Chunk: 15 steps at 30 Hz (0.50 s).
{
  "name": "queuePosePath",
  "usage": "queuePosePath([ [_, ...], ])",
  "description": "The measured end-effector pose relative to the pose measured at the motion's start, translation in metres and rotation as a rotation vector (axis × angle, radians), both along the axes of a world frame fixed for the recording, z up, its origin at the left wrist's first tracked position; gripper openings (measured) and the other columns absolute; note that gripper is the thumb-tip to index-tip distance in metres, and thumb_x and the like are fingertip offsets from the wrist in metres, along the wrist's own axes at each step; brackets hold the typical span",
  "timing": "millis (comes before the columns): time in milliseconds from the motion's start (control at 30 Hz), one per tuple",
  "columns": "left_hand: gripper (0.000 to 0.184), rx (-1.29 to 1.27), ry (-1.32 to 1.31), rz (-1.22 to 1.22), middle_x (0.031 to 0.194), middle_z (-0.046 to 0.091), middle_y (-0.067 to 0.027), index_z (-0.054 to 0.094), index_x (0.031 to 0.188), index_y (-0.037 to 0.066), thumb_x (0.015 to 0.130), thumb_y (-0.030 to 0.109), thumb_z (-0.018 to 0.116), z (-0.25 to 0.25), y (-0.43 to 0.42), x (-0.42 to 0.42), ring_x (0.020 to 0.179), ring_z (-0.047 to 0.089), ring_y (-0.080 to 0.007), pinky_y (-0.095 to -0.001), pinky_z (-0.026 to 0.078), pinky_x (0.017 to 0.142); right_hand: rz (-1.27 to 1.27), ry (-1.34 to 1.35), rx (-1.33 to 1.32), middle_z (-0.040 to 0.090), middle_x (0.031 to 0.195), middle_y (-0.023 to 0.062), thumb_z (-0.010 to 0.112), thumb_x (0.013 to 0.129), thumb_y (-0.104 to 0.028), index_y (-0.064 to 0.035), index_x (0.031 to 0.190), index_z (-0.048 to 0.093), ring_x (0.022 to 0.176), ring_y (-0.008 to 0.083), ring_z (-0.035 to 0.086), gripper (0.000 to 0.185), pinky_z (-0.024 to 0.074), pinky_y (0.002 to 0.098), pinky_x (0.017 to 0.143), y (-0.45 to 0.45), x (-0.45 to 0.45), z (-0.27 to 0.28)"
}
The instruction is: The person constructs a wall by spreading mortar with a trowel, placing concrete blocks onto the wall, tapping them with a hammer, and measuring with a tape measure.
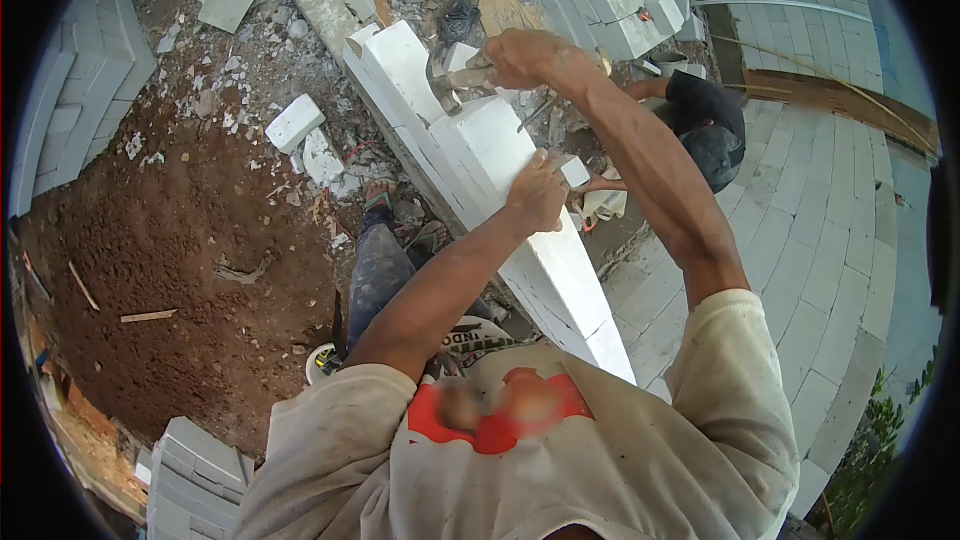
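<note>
A low wall of white blocks (490,145) runs diagonally through the middle of the view. My left hand (538,192) rests on its top, fingers bent over the far edge of a block. Farther up, my right hand (520,60) is closed round the handle of a tool, held above the wall. The tool's metal part (537,112) points down beside the block; its full shape is partly hidden. A curved notch shows in the wall just left of the tool.
Beyond the wall crouches a person in dark clothes (705,125), one hand near the wall. Block stacks (85,90) stand at the left and a block wall (810,230) at the right. Loose blocks (295,123) and rubble lie on the soil. A bucket (475,335) sits near my body.
</note>
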<state>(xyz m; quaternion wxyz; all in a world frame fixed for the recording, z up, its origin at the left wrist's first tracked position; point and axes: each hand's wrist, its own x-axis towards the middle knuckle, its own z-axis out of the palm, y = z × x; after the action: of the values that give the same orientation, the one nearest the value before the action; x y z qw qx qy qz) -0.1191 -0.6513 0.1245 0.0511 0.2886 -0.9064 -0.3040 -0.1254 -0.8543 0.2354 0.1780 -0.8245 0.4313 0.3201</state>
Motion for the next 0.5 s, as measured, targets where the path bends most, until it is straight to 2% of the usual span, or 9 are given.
queuePosePath([
  [133,0.071,0.014,0.076,-0.025,0.134,0.069,-0.0166,0.078,0.123,0.004,0.072,0.053,0.09,-0.007,0.0,0.002,0.141,0.052,-0.0331,-0.0565,0.022,0.129,-0.299,-0.208,-0.265,0.076,0.105,0.0289,0.072,0.098,-0.035,0.0029,0.119,0.073,0.102,0.0469,0.074,0.043,0.0593,0.0513,0.09,0.07,-0.049,0.046],
  [200,0.087,0.091,0.044,-0.129,0.139,0.065,-0.0192,0.07,0.136,0.003,0.07,0.056,0.091,-0.001,-0.01,0.008,0.145,0.048,-0.0358,-0.058,0.022,0.13,-0.481,-0.308,-0.393,0.076,0.108,0.0286,0.073,0.099,-0.035,0.0046,0.126,0.071,0.102,0.0472,0.074,0.048,0.0582,0.0501,0.091,0.129,-0.076,0.064],
  [267,0.1,0.031,0.069,-0.206,0.146,0.061,-0.0168,0.064,0.143,0.002,0.067,0.061,0.092,0.005,-0.016,0.016,0.145,0.048,-0.0337,-0.058,0.025,0.129,-0.642,-0.791,-0.683,0.076,0.095,0.0227,0.075,0.097,-0.027,0.0023,0.121,0.072,0.092,0.0408,0.075,0.038,0.0578,0.0472,0.087,0.203,-0.098,0.078],
  [300,0.106,-0.002,-0.017,-0.313,0.147,0.06,-0.0174,0.06,0.146,0.002,0.064,0.061,0.094,0.013,-0.021,0.021,0.146,0.046,-0.0337,-0.0588,0.025,0.129,-0.692,-0.783,-0.706,0.076,0.095,0.0227,0.075,0.097,-0.027,0.0023,0.121,0.072,0.092,0.0408,0.075,0.038,0.0578,0.0472,0.087,0.241,-0.103,0.086],
  [367,0.124,-0.006,-0.23,-0.468,0.151,0.055,-0.0189,0.047,0.156,0.001,0.057,0.054,0.1,0.051,-0.026,0.023,0.147,0.046,-0.037,-0.0634,0.027,0.127,-1.067,-0.85,-0.546,0.071,0.082,0.0214,0.079,0.093,-0.021,0.001,0.114,0.066,0.077,0.0345,0.071,0.033,0.0542,0.0452,0.072,0.309,-0.109,0.102],
  [400,0.124,-0.023,-0.244,-0.508,0.151,0.055,-0.0189,0.047,0.156,0.001,0.057,0.054,0.1,0.048,-0.02,0.022,0.147,0.046,-0.037,-0.0634,0.027,0.127,-1.247,-0.768,-0.343,0.067,0.078,0.0183,0.078,0.095,-0.026,0.0004,0.114,0.066,0.067,0.0273,0.063,0.035,0.0514,0.042,0.068,0.348,-0.122,0.085],
  [433,0.126,-0.19,-0.234,-0.511,0.151,0.054,-0.0195,0.045,0.157,0.001,0.055,0.049,0.102,0.039,-0.016,0.023,0.145,0.047,-0.0385,-0.0648,0.028,0.126,-1.277,-0.859,-0.381,0.066,0.075,0.0138,0.077,0.097,-0.032,0.0001,0.115,0.067,0.064,0.0221,0.058,0.038,0.0504,0.0404,0.066,0.38,-0.12,0.081],
  [467,0.129,-0.354,-0.215,-0.51,0.15,0.054,-0.0201,0.043,0.159,0.001,0.054,0.044,0.103,0.028,-0.014,0.022,0.144,0.048,-0.0399,-0.0662,0.029,0.125,-1.436,-0.901,-0.332,0.066,0.074,0.0091,0.076,0.099,-0.037,0.0002,0.116,0.068,0.066,0.0181,0.058,0.042,0.0499,0.0382,0.065,0.414,-0.12,0.068],
  [500,0.122,-0.462,-0.173,-0.504,0.146,0.054,-0.0206,0.041,0.159,0.0,0.058,0.03,0.102,0.018,-0.01,0.022,0.141,0.051,-0.0412,-0.0665,0.03,0.124,-1.519,-0.928,-0.331,0.065,0.075,0.0063,0.074,0.1,-0.041,0.0009,0.116,0.07,0.069,0.0159,0.058,0.045,0.0498,0.0377,0.066,0.451,-0.123,0.046],
])
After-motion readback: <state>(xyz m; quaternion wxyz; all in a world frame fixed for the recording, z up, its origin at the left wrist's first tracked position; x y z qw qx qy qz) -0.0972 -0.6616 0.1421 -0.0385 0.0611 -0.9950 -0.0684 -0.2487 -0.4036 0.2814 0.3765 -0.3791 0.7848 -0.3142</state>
